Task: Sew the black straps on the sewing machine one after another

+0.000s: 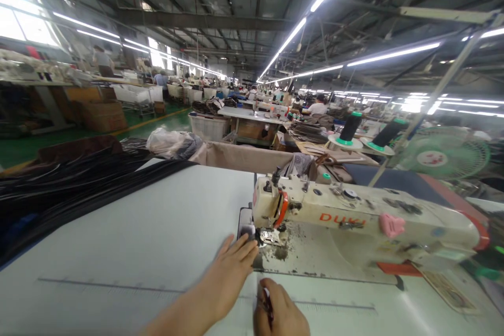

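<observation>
Left hand: the left hand lies palm down with fingers loosely spread, closed on nothing; fingertips just beside the presser foot. Probably flattened to steady whatever lies beneath; actual contact is unclear.
Right hand: the right hand is curled around a small dark-and-red tool, in front of the machine bed. Type not identifiable, mostly covered by fingers. A tucked grip presumably keeps it controlled close to the left hand.
Sewing machine: the sewing machine occupies the table's right part, needle end towards the middle, presumably leaving the left side free for feeding material.
Dark strips: a heap of dark strips runs along the table's left edge to the far left corner, likely within reach.
Thread cones: two dark thread cones stand beyond the far edge, right side, likely supplying the machine.
Surface: pale sewing table, ruler scale across its near part; dark residue around the presser foot.
Room: large workshop, strip lights, green floor; a fan past the far right corner; a co-worker farther back.
</observation>
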A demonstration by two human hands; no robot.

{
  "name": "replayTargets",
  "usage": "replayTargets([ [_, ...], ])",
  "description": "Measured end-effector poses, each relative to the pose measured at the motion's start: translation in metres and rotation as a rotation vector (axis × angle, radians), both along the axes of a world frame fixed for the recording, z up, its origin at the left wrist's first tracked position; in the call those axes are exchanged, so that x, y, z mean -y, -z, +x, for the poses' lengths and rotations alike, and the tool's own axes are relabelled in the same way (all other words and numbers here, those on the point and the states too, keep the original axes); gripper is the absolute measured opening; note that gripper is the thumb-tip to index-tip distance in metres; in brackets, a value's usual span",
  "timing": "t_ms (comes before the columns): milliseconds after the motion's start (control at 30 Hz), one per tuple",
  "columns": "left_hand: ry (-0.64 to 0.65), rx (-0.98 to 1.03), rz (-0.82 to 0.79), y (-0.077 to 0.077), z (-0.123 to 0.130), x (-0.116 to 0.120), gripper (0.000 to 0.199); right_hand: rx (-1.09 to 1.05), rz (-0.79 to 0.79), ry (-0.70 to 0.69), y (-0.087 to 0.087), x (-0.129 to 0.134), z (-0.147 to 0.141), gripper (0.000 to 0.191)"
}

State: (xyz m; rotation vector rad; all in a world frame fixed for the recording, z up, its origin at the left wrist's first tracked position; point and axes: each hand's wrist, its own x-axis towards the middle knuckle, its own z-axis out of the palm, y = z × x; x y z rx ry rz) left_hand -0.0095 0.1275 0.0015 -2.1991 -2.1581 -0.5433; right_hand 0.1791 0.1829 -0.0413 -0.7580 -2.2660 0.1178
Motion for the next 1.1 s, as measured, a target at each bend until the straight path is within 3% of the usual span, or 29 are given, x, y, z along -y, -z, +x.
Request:
replayTargets([
  [200,-0.025,0.067,-0.097,-0.015,0.000,0.000,0.046,0.065,-0.035,-0.069,-0.020,0.001,0.006,0.030],
  [533,-0.019,0.109,-0.190,-0.027,-0.002,-0.002,0.047,0.076,-0.039,-0.087,-0.026,0.003,0.008,0.026],
  [867,-0.067,0.131,-0.134,-0.014,-0.006,-0.011,0.048,0.072,-0.061,-0.093,-0.028,0.004,0.008,0.027],
  [1100,-0.082,0.079,-0.143,-0.018,-0.004,-0.010,0.050,0.069,-0.069,-0.096,-0.030,0.004,0.008,0.027],
])
